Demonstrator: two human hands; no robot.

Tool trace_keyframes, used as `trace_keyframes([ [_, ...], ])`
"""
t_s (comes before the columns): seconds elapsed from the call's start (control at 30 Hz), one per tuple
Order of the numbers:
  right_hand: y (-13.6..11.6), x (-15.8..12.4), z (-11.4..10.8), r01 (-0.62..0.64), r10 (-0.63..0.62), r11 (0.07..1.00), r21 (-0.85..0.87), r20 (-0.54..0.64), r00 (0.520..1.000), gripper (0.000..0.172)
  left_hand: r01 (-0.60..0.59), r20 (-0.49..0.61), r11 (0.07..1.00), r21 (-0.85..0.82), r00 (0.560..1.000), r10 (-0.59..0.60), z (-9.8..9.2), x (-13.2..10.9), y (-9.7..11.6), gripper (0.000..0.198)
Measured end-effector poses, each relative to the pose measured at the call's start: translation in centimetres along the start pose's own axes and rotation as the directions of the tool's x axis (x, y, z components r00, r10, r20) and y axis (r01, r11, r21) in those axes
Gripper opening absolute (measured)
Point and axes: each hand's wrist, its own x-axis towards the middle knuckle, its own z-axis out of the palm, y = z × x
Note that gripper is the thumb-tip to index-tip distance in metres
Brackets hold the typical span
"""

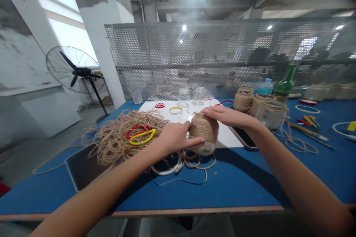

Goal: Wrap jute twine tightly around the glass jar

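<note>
The twine-wrapped jar [204,127], bare at its base, sits between both hands. The left hand [182,137] holds its left side, thumb and fingers parted by the jar's curve. The right hand [226,114] lies across its upper right, fingers nearly straight; whether they grip cannot be told. Left of the left fingers: a twine heap [111,144] bearing a yellow handle loop [153,132]. Beyond the fingertips: clear glass jars [183,98]. Right of the right fingers: other wrapped jars [243,100].
</note>
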Motion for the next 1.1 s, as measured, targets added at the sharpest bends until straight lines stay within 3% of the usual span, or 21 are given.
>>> trace_keyframes([
  [0.17, -0.4, 0.5, 0.8, -0.127, 0.109, 0.984, -0.126, -0.139, 0.984, 0.051, 0.005, -0.029, 0.998, 0.068, 1.000, -0.003, 0.1, -0.1, 1.0, 0.074],
  [0.3, -0.5, 0.7, 1.3, -0.108, 0.073, 0.967, -0.230, -0.153, 0.986, 0.044, 0.013, -0.009, 0.998, 0.064, 1.000, -0.012, 0.2, 0.0, 1.0, 0.073],
  [0.53, -0.2, 0.5, 1.0, -0.055, 0.038, 0.988, -0.147, -0.115, 0.993, 0.038, -0.035, 0.019, 0.999, 0.012, 0.999, 0.035, -0.2, 0.1, 0.4, 0.071],
  [0.83, 0.7, 0.6, 0.5, -0.001, 0.000, 1.000, -0.028, -0.033, 0.999, 0.034, -0.172, 0.050, 0.984, -0.041, 0.983, 0.174, 0.2, 0.9, -2.4, 0.056],
  [1.1, 1.5, 0.8, 0.5, 0.041, -0.040, 0.999, 0.022, -0.024, 0.999, 0.036, -0.091, 0.128, 0.963, -0.254, 0.984, 0.126, 0.0, 1.3, -3.2, 0.060],
])
